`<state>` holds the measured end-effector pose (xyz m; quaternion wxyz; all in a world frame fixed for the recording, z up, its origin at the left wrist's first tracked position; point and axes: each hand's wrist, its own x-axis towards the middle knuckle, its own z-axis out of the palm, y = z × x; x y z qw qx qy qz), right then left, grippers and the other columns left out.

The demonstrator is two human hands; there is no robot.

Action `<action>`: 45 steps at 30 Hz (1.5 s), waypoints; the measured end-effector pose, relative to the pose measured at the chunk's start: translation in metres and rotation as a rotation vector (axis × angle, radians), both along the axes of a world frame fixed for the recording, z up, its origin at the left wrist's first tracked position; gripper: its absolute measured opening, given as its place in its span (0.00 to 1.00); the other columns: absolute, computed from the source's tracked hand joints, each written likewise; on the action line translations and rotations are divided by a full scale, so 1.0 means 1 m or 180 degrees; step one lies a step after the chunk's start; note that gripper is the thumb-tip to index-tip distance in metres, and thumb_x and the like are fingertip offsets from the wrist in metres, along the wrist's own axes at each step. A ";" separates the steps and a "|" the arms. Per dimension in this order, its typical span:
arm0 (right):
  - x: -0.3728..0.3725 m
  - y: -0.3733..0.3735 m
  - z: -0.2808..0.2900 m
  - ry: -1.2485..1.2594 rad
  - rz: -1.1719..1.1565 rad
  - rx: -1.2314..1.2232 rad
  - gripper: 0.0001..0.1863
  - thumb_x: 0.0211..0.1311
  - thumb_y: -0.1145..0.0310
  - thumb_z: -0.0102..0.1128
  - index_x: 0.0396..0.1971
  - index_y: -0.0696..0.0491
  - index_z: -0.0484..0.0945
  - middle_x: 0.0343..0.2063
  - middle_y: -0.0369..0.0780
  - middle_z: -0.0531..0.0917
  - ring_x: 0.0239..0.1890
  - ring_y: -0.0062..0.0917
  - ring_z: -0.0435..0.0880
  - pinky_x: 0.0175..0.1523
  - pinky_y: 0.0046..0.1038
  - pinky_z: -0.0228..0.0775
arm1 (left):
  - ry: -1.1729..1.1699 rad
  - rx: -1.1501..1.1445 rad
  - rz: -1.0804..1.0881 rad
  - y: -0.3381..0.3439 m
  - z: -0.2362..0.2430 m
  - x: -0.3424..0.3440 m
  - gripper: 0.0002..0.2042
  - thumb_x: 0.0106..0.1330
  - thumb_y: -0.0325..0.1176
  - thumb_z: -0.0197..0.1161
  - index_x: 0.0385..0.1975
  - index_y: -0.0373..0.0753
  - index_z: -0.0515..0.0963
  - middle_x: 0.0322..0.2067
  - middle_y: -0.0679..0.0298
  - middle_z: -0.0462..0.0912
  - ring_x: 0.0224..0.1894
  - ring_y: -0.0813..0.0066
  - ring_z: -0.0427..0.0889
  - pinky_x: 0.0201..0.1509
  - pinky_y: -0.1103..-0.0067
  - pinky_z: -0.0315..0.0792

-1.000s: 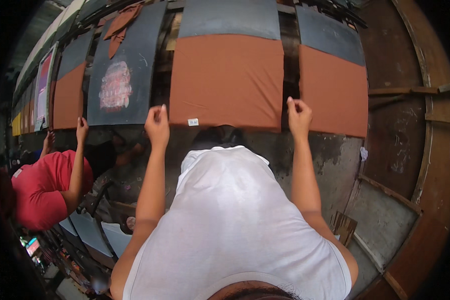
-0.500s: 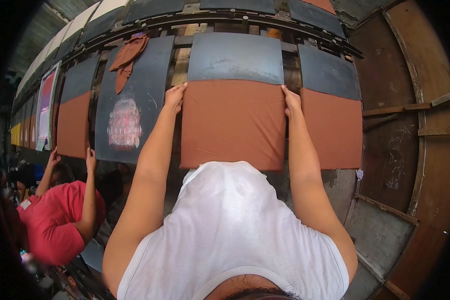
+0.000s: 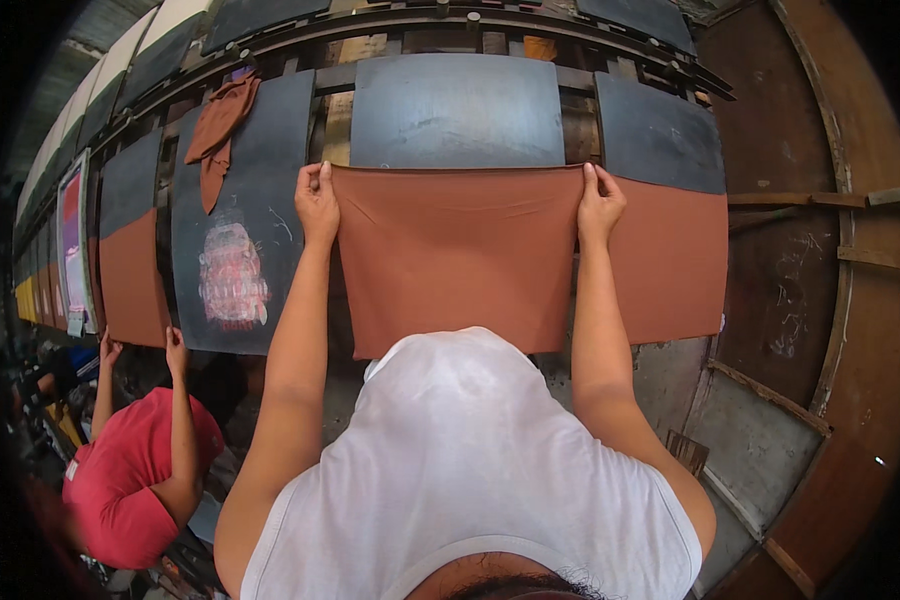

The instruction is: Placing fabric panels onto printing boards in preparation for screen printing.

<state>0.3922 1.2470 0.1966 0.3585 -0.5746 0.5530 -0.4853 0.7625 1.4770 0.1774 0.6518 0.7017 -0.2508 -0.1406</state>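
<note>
A rust-brown cloth (image 3: 455,260) hangs taut across the middle board, whose bare blue-grey upper part (image 3: 455,110) shows behind it. My left hand (image 3: 318,200) pinches the cloth's upper left corner between thumb and fingers. Its upper right corner is held the same way by my right hand (image 3: 600,205). The top edge is stretched nearly straight between both hands, with a slight sag and some creases below it. Right beside this, another board (image 3: 655,130) carries a similar brown cloth (image 3: 670,265) on its lower part.
A grey board (image 3: 290,285) at left bears pink smears and a crumpled brown cloth (image 3: 220,125). Farther left are more boards and a framed screen (image 3: 72,240). A co-worker in red (image 3: 135,470) grips a cloth-covered board (image 3: 130,275). A metal rail runs behind; wooden panels (image 3: 790,320) stand at right.
My hands have risen from beside the cloth's near corners to its upper corners and now grip them, spread slightly wider than half a second ago. The cloth's top edge is drawn out between them.
</note>
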 end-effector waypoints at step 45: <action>-0.039 0.049 -0.040 0.0498 0.0659 0.1262 0.26 0.69 0.56 0.58 0.15 0.59 0.73 0.14 0.32 0.72 0.20 0.16 0.66 0.28 0.26 0.62 | 0.0058 0.1563 -0.0547 0.078 -0.023 -0.052 0.27 0.76 0.50 0.45 0.35 0.28 0.80 0.29 0.53 0.84 0.34 0.68 0.81 0.43 0.72 0.72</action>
